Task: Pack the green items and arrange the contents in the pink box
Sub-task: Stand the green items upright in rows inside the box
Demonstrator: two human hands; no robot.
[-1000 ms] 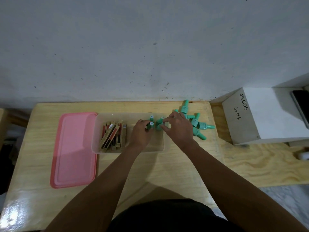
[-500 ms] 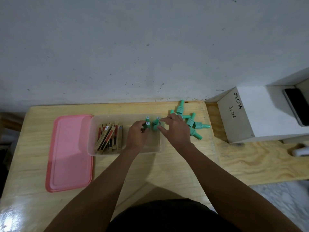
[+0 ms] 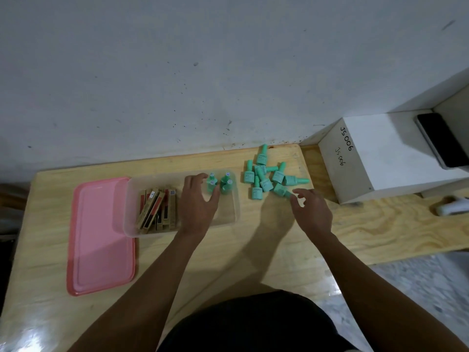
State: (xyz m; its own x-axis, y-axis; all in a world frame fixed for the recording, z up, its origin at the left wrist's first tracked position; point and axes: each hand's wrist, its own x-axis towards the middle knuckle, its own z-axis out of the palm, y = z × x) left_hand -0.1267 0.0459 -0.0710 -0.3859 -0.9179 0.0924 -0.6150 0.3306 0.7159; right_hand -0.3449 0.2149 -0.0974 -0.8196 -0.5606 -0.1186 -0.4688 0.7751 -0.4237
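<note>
One head-worn wide-angle view — forward and down, close over the table (image 3: pixel 228 252) — facing the wall (image 3: pixel 177 72).

The left hand (image 3: pixel 199 199) lies over the middle of the clear box (image 3: pixel 236 199), hiding part of its floor and the base of one green bottle (image 3: pixel 211 184) between thumb and fingers; whether it grips that bottle cannot be told. The right hand (image 3: pixel 313 212) covers the cap end of the nearest bottle in the pile (image 3: pixel 264 176), and contact is unclear. Print on the bottles and the narrow packets (image 3: pixel 157 208) is too small to read. At the right edge a dark phone (image 3: pixel 442 139) is cut off and a white object (image 3: pixel 453 207) is blurred.
</note>
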